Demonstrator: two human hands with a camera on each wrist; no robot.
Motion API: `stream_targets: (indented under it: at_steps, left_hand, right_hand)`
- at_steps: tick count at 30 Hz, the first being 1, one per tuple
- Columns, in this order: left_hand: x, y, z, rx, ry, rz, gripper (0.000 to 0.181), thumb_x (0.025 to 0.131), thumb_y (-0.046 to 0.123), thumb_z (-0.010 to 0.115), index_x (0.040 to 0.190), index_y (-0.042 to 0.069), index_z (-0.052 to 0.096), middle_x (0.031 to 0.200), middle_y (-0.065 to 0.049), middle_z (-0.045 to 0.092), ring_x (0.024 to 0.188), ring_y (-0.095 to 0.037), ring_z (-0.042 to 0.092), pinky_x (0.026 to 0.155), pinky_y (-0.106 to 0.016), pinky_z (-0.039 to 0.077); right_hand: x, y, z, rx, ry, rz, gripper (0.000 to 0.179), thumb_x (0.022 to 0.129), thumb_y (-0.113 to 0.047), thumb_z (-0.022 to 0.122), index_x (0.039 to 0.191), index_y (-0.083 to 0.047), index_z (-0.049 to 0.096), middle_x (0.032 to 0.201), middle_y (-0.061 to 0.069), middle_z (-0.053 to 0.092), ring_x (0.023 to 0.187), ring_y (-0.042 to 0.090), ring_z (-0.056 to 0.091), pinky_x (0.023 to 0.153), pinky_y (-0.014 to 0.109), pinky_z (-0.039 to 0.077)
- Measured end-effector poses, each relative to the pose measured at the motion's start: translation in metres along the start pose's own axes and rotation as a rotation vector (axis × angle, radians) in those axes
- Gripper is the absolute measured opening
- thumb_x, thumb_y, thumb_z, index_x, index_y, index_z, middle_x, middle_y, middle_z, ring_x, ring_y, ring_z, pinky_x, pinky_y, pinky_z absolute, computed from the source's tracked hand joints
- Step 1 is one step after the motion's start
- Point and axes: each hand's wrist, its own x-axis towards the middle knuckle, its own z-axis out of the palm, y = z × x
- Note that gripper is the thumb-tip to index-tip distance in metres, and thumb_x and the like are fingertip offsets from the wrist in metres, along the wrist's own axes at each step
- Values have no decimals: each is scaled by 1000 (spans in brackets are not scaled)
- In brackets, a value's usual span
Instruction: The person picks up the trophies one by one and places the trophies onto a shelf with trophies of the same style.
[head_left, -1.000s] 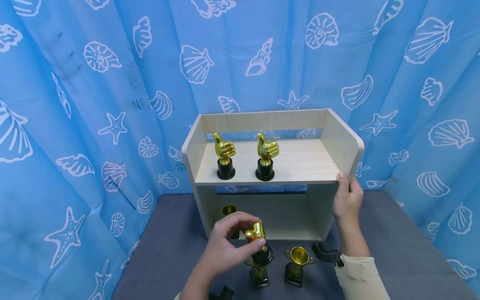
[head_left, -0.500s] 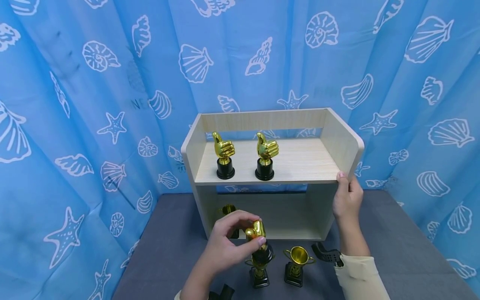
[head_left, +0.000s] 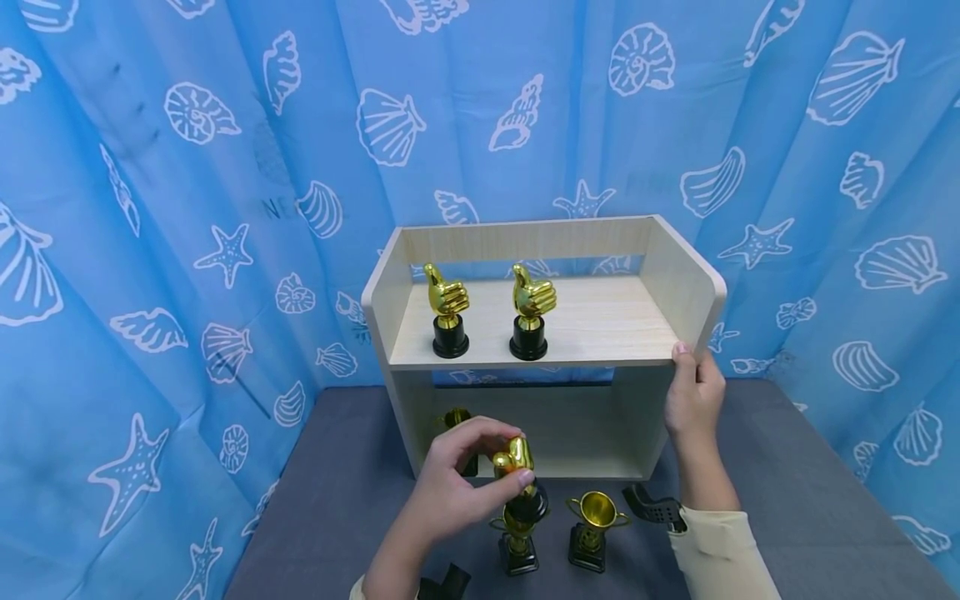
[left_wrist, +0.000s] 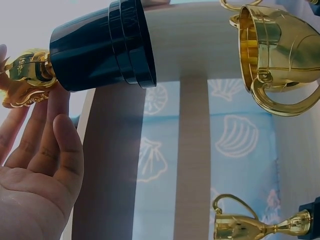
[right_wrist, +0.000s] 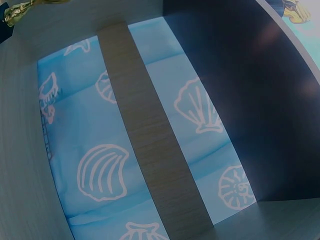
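Nearest me, on a grey tablecloth (head_left: 817, 475), stand two shiny gold two-handled cups with square black bases, the left cup (head_left: 517, 545) and the right cup (head_left: 593, 527). Above them, my left hand (head_left: 453, 487) pinches the gold top of a trophy with a round black base (left_wrist: 102, 47), lifted before the shelf's lower tier; the head view overlaps it with the left cup, so I can't tell their gap. I'd judge it light, stiff plastic, its polish slick enough to twist under fingertips; I'd hold it round the base's wall, sparing the slim neck. Farther off, my right hand (head_left: 693, 400) grips the pale wood-grain two-tier shelf (head_left: 615, 317) at its front right edge. Inside, lower left, sits another gold cup (head_left: 455, 417); up top stand two gold thumbs-up trophies (head_left: 448, 300) (head_left: 532, 298), upright.
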Motion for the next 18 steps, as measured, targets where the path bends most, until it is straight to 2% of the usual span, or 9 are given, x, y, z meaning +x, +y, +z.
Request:
stream_targets:
  at_steps: [9, 15, 18]
  left_hand:
    - [2, 0, 0, -4, -2, 13, 34, 92, 12, 84, 123, 18, 72, 108, -5, 75, 89, -12, 72, 76, -32, 63]
    - [3, 0, 1, 3, -2, 5, 34, 92, 14, 84, 124, 19, 73, 109, -4, 75, 89, -12, 72, 76, -32, 63]
    - [3, 1, 1, 0, -4, 4, 34, 92, 13, 84, 124, 19, 72, 110, -4, 74, 90, -12, 72, 76, -32, 63]
  right_hand:
    - [0, -1, 0, 7, -17, 20, 48, 110, -33, 48, 139, 2, 65, 148, 20, 62, 125, 17, 57, 116, 46, 39]
    - [-1, -2, 0, 2, -6, 8, 47, 110, -33, 49, 136, 3, 66, 145, 20, 64, 121, 11, 58, 111, 36, 41]
    - [-1, -2, 0, -1, -9, -4, 47, 110, -32, 49, 137, 2, 66, 144, 20, 65, 121, 10, 58, 111, 37, 41]
